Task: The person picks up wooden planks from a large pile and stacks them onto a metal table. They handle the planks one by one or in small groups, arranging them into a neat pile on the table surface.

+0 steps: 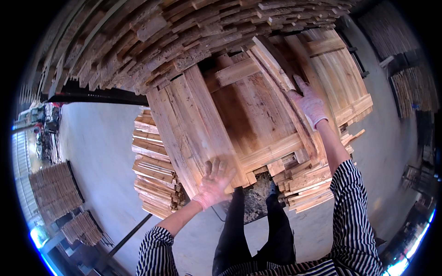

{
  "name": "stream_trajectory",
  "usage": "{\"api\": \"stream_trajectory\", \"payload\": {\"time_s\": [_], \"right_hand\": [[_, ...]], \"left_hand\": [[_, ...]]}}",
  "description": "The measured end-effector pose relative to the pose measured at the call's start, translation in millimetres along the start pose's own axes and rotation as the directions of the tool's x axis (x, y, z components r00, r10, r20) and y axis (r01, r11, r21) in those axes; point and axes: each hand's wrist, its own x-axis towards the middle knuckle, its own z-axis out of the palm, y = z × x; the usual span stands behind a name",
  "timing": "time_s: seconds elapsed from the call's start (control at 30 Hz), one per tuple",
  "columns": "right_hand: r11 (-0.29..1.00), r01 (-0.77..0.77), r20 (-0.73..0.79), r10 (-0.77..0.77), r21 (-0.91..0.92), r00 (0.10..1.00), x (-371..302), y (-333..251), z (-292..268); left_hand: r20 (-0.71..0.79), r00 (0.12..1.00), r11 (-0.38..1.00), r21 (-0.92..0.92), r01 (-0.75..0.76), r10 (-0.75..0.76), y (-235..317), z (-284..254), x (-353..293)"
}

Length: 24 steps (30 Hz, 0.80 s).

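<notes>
My left hand (215,181), in a thin pale glove, lies with fingers apart on the near end of a wide plank panel (184,119). My right hand (309,103), gloved too, reaches farther out with its fingers stretched. It touches a long rough-edged board (278,80) that slants across the pile, tilted up on its edge. Between the hands lies a wooden panel with a darker brown face (251,110) and a crosswise batten (271,152) along its near edge. Whatever lies under the right palm is hidden.
Stacked cut boards (156,161) stand at the left, with more boards (306,188) at the right. A large pile of rough planks (184,37) rises beyond. Another battened panel (340,69) lies at the far right. Slatted bundles (55,191) stand on the floor.
</notes>
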Motion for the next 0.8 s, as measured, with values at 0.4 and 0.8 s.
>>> {"api": "stream_trajectory", "payload": {"time_s": [0.4,0.8], "right_hand": [[0.967,0.011,0.029,-0.003,-0.253,1.0,-82.3,-153.0,43.5],[0.879,-0.11,-0.147,0.046,-0.464,0.988,-45.5,-74.7,36.2]], "left_hand": [[-0.078,0.345,0.136,-0.979,0.149,-0.935,-201.0,-20.2,3.5],[0.097,0.622,-0.07,-0.995,0.068,-0.777,-218.6,-16.1,21.0]]}}
